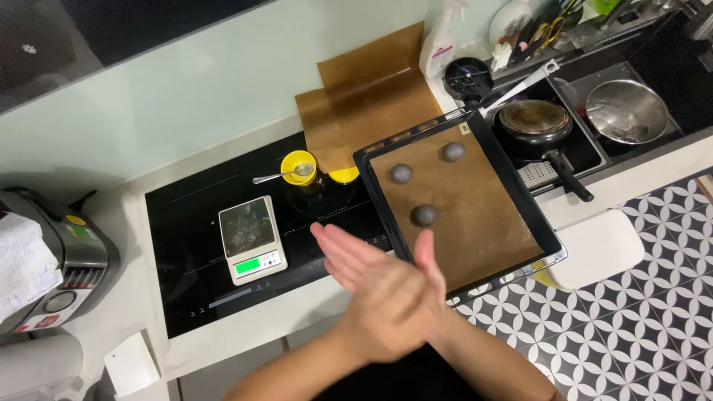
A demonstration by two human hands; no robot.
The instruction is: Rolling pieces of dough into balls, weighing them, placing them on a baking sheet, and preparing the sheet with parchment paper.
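One head-worn view, looking steeply down

A single camera sits on the person's head and tilts down over the surface [223, 338] — close enough that the pressed-together hands [386, 286] fill the lower middle. It faces the wall behind the hob [186, 289]; the sink [594, 141] lies to the right, the tiled floor [639, 297] below.

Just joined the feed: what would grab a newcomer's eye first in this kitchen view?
The person's two hands, the left hand and the right hand, pressed palm to palm at the centre, right by the near edge of the black rectangular baking tray. On its brown liner sit three small dark grey dough balls. Left of the hands, a white digital kitchen scale with a glowing green display rests on the black glass cooktop.
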